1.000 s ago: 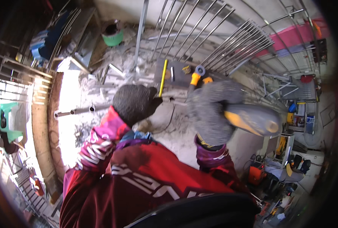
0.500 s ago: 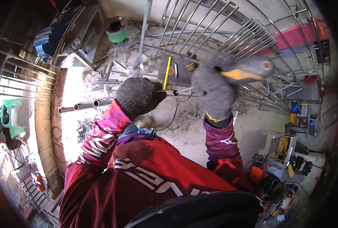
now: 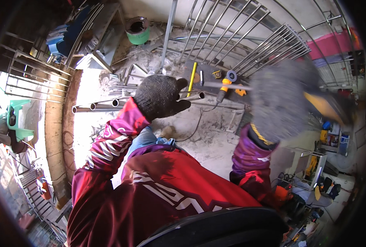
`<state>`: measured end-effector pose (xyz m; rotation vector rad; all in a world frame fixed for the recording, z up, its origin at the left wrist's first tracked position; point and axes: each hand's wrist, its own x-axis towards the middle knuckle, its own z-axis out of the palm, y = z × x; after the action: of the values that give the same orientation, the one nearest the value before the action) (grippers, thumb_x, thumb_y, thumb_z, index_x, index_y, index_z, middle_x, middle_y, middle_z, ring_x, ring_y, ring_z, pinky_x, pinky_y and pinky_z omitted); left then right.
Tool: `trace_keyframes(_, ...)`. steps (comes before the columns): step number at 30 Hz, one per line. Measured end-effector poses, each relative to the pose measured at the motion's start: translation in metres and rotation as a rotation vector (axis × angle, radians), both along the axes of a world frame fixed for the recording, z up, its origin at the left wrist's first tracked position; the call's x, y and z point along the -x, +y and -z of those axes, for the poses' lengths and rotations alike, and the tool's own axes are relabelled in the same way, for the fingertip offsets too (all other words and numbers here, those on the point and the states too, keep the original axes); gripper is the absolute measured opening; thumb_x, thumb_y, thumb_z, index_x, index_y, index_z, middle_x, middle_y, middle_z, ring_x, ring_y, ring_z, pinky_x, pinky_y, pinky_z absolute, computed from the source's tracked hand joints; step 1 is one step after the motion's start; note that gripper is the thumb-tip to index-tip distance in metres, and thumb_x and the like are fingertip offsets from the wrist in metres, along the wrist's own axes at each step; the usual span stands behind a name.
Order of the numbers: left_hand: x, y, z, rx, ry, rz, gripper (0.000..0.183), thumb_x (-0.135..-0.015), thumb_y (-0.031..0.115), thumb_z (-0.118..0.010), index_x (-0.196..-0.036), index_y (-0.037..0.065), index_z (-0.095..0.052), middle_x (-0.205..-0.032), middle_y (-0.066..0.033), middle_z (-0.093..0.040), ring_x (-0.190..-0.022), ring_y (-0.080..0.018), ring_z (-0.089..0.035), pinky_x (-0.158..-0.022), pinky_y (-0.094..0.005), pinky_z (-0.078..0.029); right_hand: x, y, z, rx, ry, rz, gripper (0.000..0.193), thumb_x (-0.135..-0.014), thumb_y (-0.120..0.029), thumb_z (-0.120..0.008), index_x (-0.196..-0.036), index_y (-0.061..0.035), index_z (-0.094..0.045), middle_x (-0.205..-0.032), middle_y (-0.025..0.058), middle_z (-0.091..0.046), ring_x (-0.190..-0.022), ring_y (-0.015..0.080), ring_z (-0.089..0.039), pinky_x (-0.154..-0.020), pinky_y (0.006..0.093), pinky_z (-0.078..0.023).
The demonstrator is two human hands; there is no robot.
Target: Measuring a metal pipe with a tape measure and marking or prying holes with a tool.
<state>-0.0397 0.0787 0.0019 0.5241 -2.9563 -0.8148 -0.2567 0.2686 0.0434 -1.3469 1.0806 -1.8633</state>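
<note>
My left hand, in a dark knitted glove, has its thumb and fingers apart around a metal pipe, whose open end shows just beyond the fingertips. The glove hides the pipe's middle. My right hand, in a grey glove and smeared by motion, is closed around a long thin tool with a grey-and-yellow handle. Its narrow metal shaft points left, apart from the pipe end. Near that shaft lies a yellow angle grinder with a grey disc.
Several pipes lie to the left. A yellow bar and a tape measure rest on a dark plate. Barred metal frames stand at the back, near a green bucket. Another person sits on a green chair far left.
My right hand has moved right, drawing the tool's shaft away from the pipe end. The left thumb and fingers have spread apart. The angle grinder has come into sight.
</note>
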Motion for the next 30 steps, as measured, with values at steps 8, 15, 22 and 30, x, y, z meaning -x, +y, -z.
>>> trace_keyframes(8,-0.039,-0.044,-0.016,0.079,-0.076,0.046,0.062,-0.072,0.044,-0.076,-0.117,0.004,-0.061,-0.104,-0.0179,-0.066,-0.091,-0.0336,-0.066,-0.078,-0.0426,-0.053,-0.046,-0.037,-0.079,0.15,-0.277,-0.194,0.013,-0.092,-0.018,-0.054,-0.094,-0.0053,-0.057,-0.07,0.0024,-0.047,-0.054,0.011,-0.043,-0.054,0.0303,-0.038)
trace_keyframes(15,-0.039,-0.049,0.01,0.039,0.033,0.309,0.03,-0.087,0.033,-0.061,-0.099,0.007,-0.067,-0.084,-0.015,-0.066,-0.076,-0.0355,-0.065,-0.068,-0.0463,-0.052,-0.087,-0.062,-0.056,0.114,-0.232,-0.057,0.007,-0.093,-0.013,-0.053,-0.098,-0.0099,-0.056,-0.067,0.001,-0.042,-0.05,0.0117,-0.038,-0.047,0.0276,-0.036)
trace_keyframes(22,-0.025,-0.053,0.025,0.125,-0.027,0.249,0.026,-0.088,0.03,-0.058,-0.095,0.006,-0.061,-0.082,-0.0158,-0.063,-0.072,-0.0364,-0.063,-0.063,-0.0485,-0.049,-0.111,-0.074,-0.056,0.039,-0.322,0.146,0.011,-0.092,-0.009,-0.054,-0.099,-0.0165,-0.057,-0.069,-0.0003,-0.041,-0.052,0.0109,-0.038,-0.048,0.0257,-0.034)
trace_keyframes(30,-0.012,-0.083,0.022,0.067,0.137,0.406,0.029,-0.089,0.031,-0.056,-0.101,0.004,-0.061,-0.083,-0.0177,-0.064,-0.076,-0.0384,-0.064,-0.065,-0.0495,-0.05,-0.114,-0.112,0.003,-0.209,-0.284,0.356,0.005,-0.094,-0.009,-0.056,-0.1,-0.0088,-0.054,-0.077,0.0026,-0.051,-0.062,0.0113,-0.048,-0.057,0.0267,-0.044)
